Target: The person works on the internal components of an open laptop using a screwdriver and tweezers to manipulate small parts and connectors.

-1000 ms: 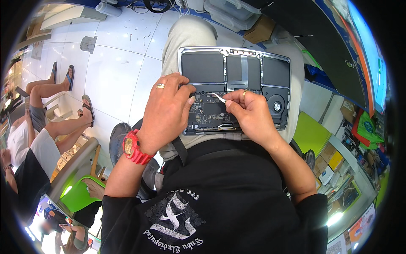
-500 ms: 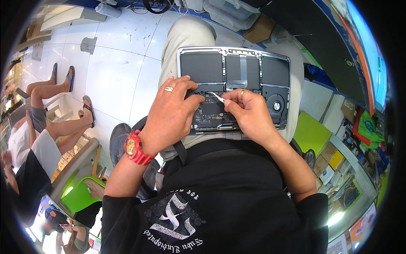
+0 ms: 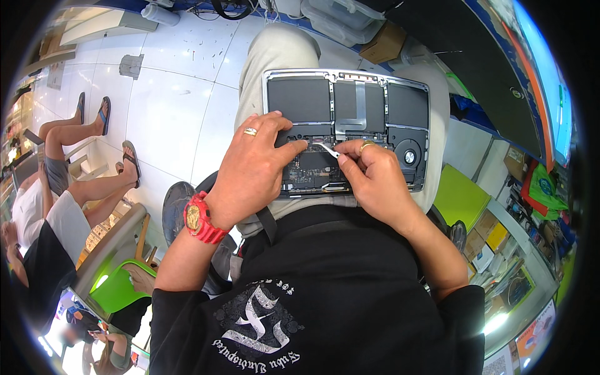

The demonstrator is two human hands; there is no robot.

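Note:
An opened laptop lies across my lap, its battery cells, ribbon cable, circuit board and round fan exposed. My right hand pinches light-coloured curved tweezers, whose tip points left and touches or hovers over the circuit board; which, I cannot tell. Over the laptop's left edge rests my left hand, fingers apart and nothing visible in its grasp. Its thumb reaches onto the board near the tweezers' tip, while the index finger lies by the lower edge of the left battery cell.
Clear plastic bins and a cardboard box stand ahead, past my knees. To the right are a lime-green panel and a glass case. Seated people and a green chair are at the left.
My right hand and the tweezers have shifted slightly right and toward me. The left thumb has stretched farther right onto the board. The laptop has stayed in place.

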